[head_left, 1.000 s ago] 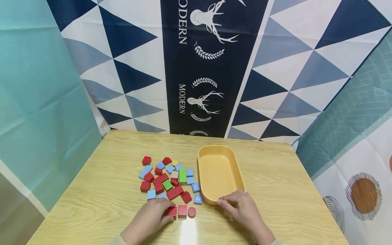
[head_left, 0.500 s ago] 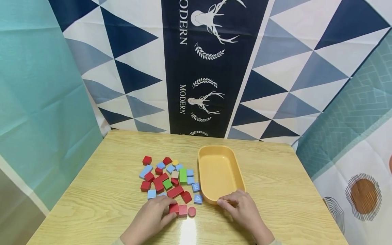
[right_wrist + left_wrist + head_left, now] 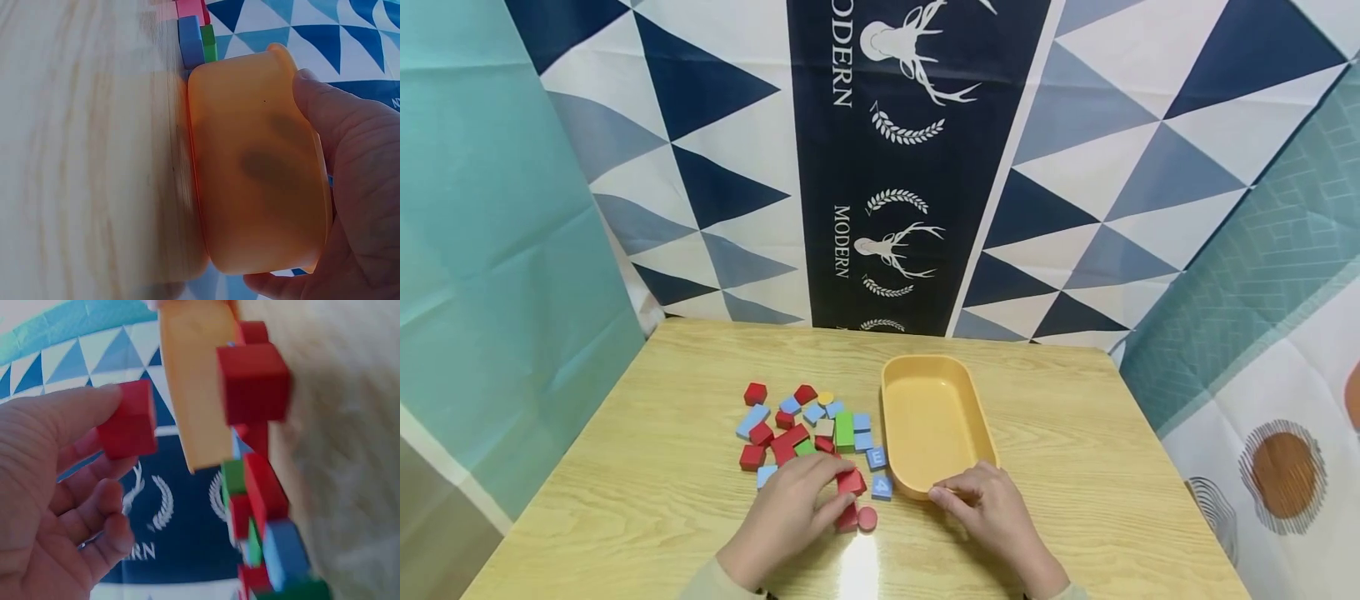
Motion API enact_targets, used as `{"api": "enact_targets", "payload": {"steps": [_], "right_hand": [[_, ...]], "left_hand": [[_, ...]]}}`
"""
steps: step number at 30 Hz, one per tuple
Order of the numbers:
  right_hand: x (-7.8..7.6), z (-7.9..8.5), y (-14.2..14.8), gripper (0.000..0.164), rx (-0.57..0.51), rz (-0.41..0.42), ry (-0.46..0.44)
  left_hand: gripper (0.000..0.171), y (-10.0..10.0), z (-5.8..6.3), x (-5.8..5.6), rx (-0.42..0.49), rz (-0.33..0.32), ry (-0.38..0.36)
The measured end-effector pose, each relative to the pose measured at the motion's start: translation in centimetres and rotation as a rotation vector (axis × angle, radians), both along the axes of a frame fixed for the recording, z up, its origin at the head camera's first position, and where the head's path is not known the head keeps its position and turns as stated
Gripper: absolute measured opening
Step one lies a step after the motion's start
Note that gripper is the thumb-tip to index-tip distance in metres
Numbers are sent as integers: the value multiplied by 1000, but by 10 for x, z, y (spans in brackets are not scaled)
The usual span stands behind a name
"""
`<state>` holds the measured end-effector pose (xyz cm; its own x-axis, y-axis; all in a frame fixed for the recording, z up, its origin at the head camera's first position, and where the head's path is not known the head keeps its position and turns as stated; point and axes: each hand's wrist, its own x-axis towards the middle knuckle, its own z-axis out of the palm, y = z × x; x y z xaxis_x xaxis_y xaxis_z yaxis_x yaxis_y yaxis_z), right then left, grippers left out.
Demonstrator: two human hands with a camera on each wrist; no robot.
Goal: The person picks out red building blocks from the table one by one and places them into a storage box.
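My left hand (image 3: 793, 508) pinches a red cube (image 3: 850, 482) between thumb and fingers. In the left wrist view that cube (image 3: 128, 419) hangs in the fingertips, apart from the other blocks. Just below it in the head view lie another red cube (image 3: 847, 520), partly covered by the thumb, and a red round block (image 3: 867, 519). My right hand (image 3: 992, 504) grips the near rim of an orange-yellow plastic tray (image 3: 932, 417), which stands with nothing in it. The right wrist view shows the thumb at the rim and fingers showing dark through the wall (image 3: 250, 219).
Left of the tray spreads a cluster of red, blue and green blocks, including a long green block (image 3: 845, 432) and a blue block marked 4 (image 3: 882, 487). A yellow round piece (image 3: 825, 399) lies at its back. Patterned cloth (image 3: 880, 167) hangs behind the wooden table (image 3: 1060, 433).
My left hand first slid a red cube right along the table toward another, and now holds one up, farther right and away from me. My right hand stays at the tray's rim.
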<state>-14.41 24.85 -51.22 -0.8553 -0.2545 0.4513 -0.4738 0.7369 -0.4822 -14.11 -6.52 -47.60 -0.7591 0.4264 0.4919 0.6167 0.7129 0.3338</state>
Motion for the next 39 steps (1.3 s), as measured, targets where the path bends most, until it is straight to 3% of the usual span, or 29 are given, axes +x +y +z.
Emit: {"api": "enact_targets", "payload": {"steps": [6, 9, 13, 20, 25, 33, 39], "right_hand": [[0, 0, 1, 4, -14, 20, 17], [-1, -1, 1, 3, -22, 43, 33], [-1, -2, 0, 4, -27, 53, 44], [-2, -3, 1, 5, -11, 32, 56], [-1, -3, 1, 5, -13, 28, 46], [-1, -2, 0, 4, -12, 25, 46], [-1, -2, 0, 4, -8, 16, 50]], "left_hand": [[36, 33, 13, -20, -2, -99, -57], [33, 48, 12, -28, -34, -144, -76], [30, 61, 6, -35, -84, -147, -92], [28, 75, -1, -44, -129, -94, -64], [23, 87, -5, -53, -166, -47, -109], [19, 106, -5, -64, -271, 51, -83], [24, 115, -3, -70, -340, 148, -151]]}}
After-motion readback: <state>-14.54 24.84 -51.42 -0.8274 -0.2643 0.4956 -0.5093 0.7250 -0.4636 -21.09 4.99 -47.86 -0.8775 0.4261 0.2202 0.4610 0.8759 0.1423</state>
